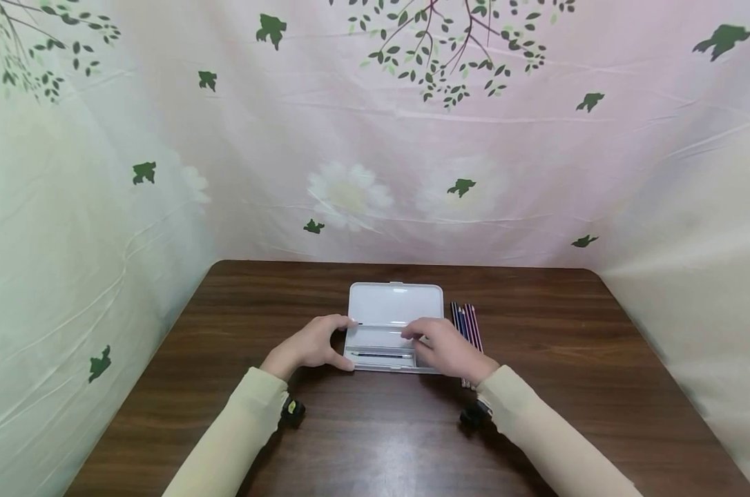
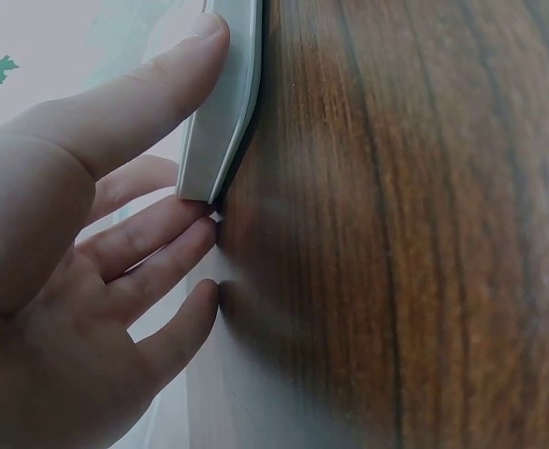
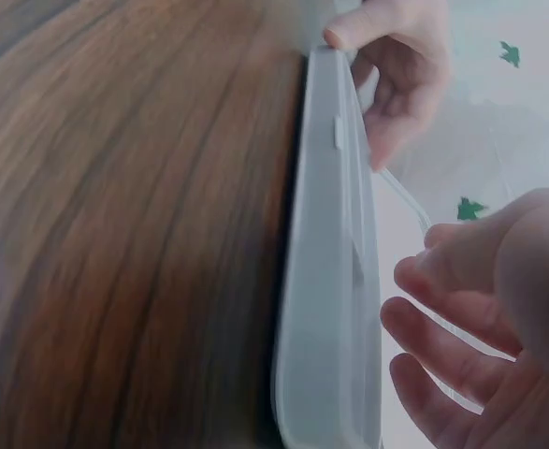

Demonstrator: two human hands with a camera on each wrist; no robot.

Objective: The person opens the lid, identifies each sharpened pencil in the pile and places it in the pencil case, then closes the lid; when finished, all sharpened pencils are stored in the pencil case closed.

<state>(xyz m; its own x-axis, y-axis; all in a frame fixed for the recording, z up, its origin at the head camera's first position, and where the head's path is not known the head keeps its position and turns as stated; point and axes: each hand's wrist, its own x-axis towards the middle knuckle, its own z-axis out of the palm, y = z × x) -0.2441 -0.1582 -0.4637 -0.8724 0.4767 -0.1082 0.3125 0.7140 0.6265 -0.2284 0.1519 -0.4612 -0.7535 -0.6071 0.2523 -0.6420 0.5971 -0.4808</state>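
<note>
A white pencil case [image 1: 395, 301] lies on the table with its lid folded back. A slim pen or pencil [image 1: 381, 355] lies in its front compartment. My left hand [image 1: 313, 343] holds the case's left end, thumb at the front corner and index finger near the hinge. In the left wrist view, the thumb [image 2: 176, 89] rests against the case's wall [image 2: 223, 112]; the lower fingers touch the tabletop. Over the case's right part is my right hand [image 1: 446, 345], fingers slightly bent. In the right wrist view, nothing shows between its fingers [image 3: 433, 346].
Several dark, blue and purplish pencils [image 1: 465, 324] lie side by side just right of the case, partly hidden by the right hand. The brown wooden table [image 1: 275, 290] reaches back to a patterned cloth [image 1: 387, 152] hanging behind and at both sides.
</note>
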